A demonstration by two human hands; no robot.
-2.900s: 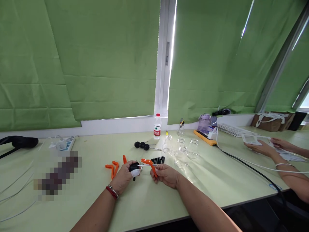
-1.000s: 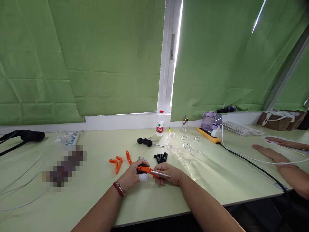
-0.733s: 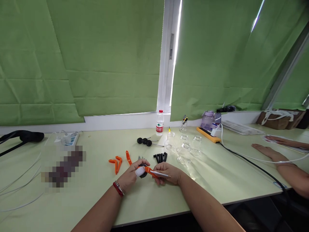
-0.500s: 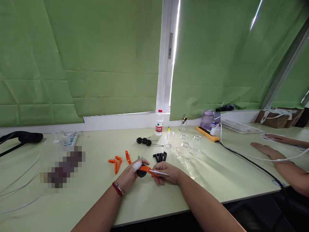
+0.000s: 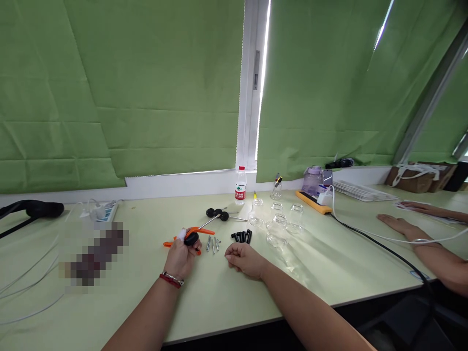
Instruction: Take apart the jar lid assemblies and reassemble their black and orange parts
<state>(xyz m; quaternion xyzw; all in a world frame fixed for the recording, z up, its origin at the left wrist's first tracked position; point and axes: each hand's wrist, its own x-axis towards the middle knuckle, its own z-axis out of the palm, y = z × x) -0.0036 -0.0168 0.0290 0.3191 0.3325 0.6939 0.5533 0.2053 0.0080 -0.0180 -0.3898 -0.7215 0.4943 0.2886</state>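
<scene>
My left hand (image 5: 182, 258), a white wrap on its thumb, is closed around an angled orange plastic piece (image 5: 206, 231) and a round black knob (image 5: 191, 238) with a thin metal rod. The rod points up and to the right. Behind this hand another orange piece (image 5: 168, 244) lies partly hidden. My right hand (image 5: 244, 258) rests low over the table with its fingers curled; whether anything is inside them is hidden. Between my hands lie several metal bolts (image 5: 214, 245). Short black tubular parts (image 5: 241, 237) sit just beyond my right hand.
Black knobs with rods (image 5: 218, 213) lie farther back. Upturned glass jars (image 5: 280, 222) stand to the right, near a water bottle (image 5: 240, 184) and an orange power strip (image 5: 313, 203). A black cable (image 5: 380, 243) crosses the right side, where another person's arm (image 5: 405, 229) rests.
My left hand has moved left with the orange piece and knobbed rod, which now points away. My right hand has let go of them and curled its fingers. The bolts are uncovered.
</scene>
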